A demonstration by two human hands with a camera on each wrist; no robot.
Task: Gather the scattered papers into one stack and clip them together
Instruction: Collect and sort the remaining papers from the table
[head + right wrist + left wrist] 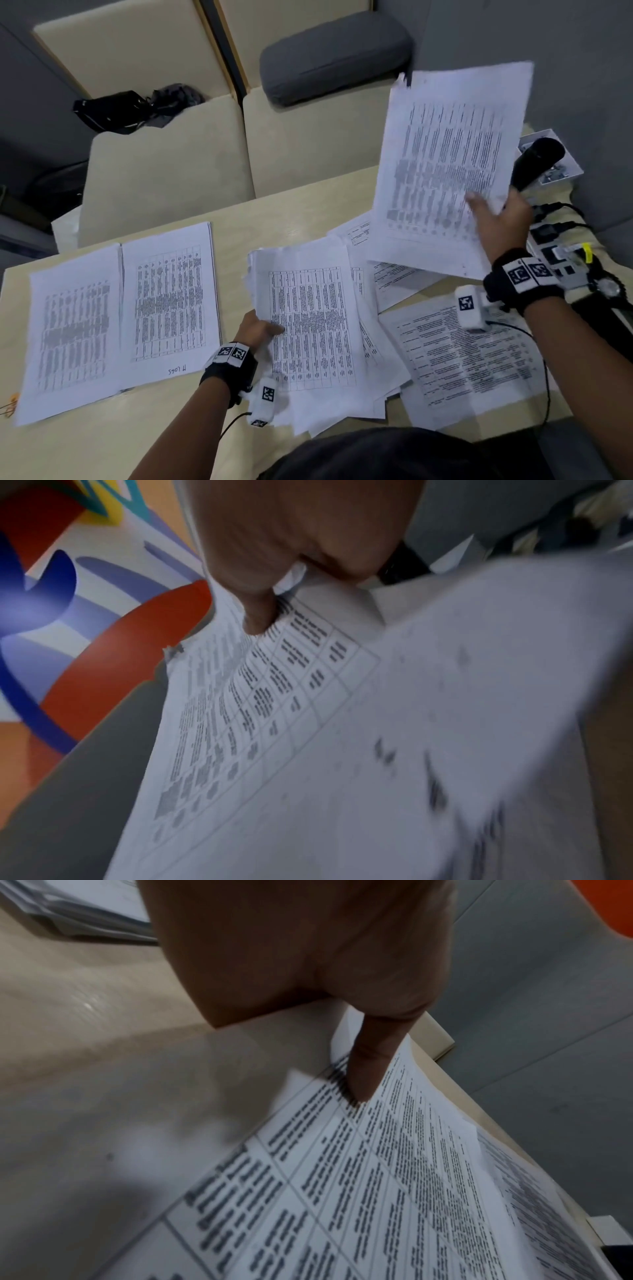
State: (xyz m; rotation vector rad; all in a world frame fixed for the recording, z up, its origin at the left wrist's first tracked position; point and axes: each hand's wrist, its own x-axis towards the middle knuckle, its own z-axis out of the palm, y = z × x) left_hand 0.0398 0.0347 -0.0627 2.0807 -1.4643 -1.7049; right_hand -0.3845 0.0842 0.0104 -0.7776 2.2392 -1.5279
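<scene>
Printed white sheets lie over a pale wooden table (294, 219). My left hand (257, 330) holds the left edge of a loose stack of papers (315, 329) at the table's middle, thumb (368, 1069) on top of the stack (377, 1191). My right hand (500, 219) pinches a single printed sheet (448, 164) and holds it up above the table's right side; the thumb (257, 612) presses on the sheet (308, 723). Two more sheets (120, 315) lie side by side at the left. Another sheet (469, 363) lies at the right front. No clip shows clearly.
Beige seats (164, 178) with a grey cushion (332, 54) and a black bag (116, 109) stand beyond the table. A black cylinder (537, 161), a white box (555, 157) and a power strip with cables (561, 250) crowd the right edge. Orange rubber bands (8, 406) lie at the far left.
</scene>
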